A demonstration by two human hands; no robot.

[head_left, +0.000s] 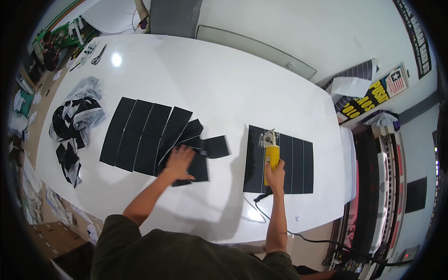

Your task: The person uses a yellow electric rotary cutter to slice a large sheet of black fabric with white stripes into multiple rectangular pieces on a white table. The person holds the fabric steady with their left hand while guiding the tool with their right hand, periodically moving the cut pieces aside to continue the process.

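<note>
My right hand (276,176) is wrapped round the yellow handle of an electric fabric cutter (272,154). The cutter's metal head rests over a black fabric panel (297,163) marked with thin pale lengthwise lines. On the left, my left hand (179,164) lies with fingers spread on a loose heap of black fabric pieces (199,169), touching them. Beside that heap, several long black strips (135,135) lie side by side with narrow gaps. One small black piece (217,147) sticks out to the right of the heap.
Everything lies on a large white table (224,88). Crumpled grey and black scraps (77,116) sit at its left edge, scissors (99,55) at the far left. The cutter's black cord (322,241) runs off the near right edge. Fabric rolls (382,196) stand at the right.
</note>
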